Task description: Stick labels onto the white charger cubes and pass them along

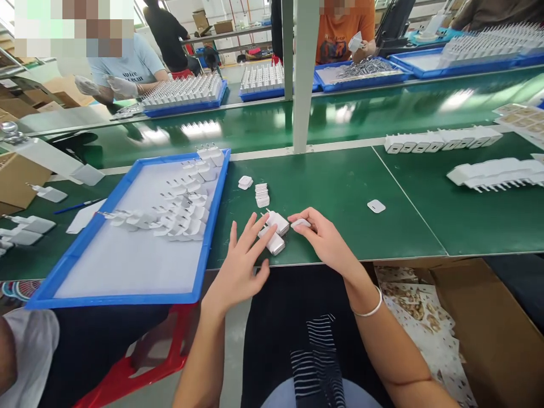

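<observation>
Hands – L hand (240,266) on boxy white chargers (275,231) | R hand (323,237) pinches flat cap (301,223)

I see a long green desk (340,187), a grey post (305,73) rising from it, and bright overhead light glaring off it.

The left hand (240,266) covers part of the white charger bodies (275,232). The small white piece (300,223) in the right hand (325,241) is half hidden by the fingers. The cardboard box (488,323) is cut off at the edge.
</observation>
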Tool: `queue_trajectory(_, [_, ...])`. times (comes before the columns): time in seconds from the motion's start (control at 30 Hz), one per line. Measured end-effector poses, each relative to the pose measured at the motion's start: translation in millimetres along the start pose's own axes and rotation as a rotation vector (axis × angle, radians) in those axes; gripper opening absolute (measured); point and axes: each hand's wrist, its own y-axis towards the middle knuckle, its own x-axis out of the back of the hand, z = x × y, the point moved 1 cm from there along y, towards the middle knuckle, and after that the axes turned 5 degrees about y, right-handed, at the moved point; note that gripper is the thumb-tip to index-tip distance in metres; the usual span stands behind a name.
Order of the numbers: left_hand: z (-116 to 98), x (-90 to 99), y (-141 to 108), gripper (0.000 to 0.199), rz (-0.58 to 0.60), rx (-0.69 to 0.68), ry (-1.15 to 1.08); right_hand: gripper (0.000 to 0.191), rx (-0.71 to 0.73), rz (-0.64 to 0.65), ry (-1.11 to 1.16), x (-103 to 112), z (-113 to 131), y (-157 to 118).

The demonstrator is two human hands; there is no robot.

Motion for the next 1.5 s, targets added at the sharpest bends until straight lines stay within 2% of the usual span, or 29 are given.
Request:
queue_trajectory(0.1, [-0.7,-7.9,-0.9,0.093,0.066,-0.038,0.011,0.009,0.040,0.044,0.044,-2.8,3.6,2.6])
queue_trajectory(0.17, [0.8,-15.4,-1.4,0.099,0.009,-0.049,0.034,0.007,0.064,0.116,0.078,-7.0,7.4,4.0])
queue_trajectory(0.33, [-1.7,-33.7,-9.9,0.078,-0.263,-0.092,0.102,0.025,0.074,0.167,0.015,-15.4,13.5,-15.5])
queue_trajectory(0.43, [-5.0,-42.0,-16.7,0.062,-0.367,-0.146,0.140,0.028,0.064,0.155,-0.002,-17.7,10.2,-37.0])
queue_trajectory(0.53, [-3.1,-46.8,-19.4,0.054,-0.461,-0.202,0.163,0.026,0.049,0.117,-0.012,-19.7,6.6,-53.5])
queue_trajectory(0.73, [9.1,-48.7,-8.6,0.061,-0.507,-0.450,-0.030,0.023,0.069,0.100,-0.023,-21.2,11.0,-60.8])
queue_trajectory(0.83, [13.3,-46.6,-4.3,0.065,-0.523,-0.477,-0.050,0.025,0.057,0.104,-0.027,-18.6,13.5,-58.6])
queue_trajectory(0.9, [14.4,-43.2,-3.9,0.068,-0.479,-0.454,-0.037,0.020,0.055,0.108,-0.021,-16.8,14.2,-57.7])
queue_trajectory(1.03, [12.9,-32.9,-3.2,0.073,-0.272,-0.330,-0.070,0.008,0.043,0.120,-0.005,-14.8,13.0,-57.2])
queue_trajectory(1.1, [11.4,-29.1,-1.6,0.072,-0.205,-0.269,-0.137,0.007,0.027,0.114,0.000,-14.4,11.0,-57.1])
queue_trajectory(1.3, [7.4,-27.9,2.8,0.075,-0.219,-0.275,-0.322,0.005,0.013,0.119,0.098,-14.2,4.5,-57.4])
queue_trajectory(1.4, [2.1,-23.0,6.0,0.070,-0.260,-0.119,-0.552,0.008,0.013,0.113,0.237,-13.7,8.5,-62.6])
queue_trajectory(1.5, [-8.3,-16.3,11.0,0.058,-0.301,0.014,-0.915,0.010,0.003,0.008,0.354,-9.5,18.4,-71.2])
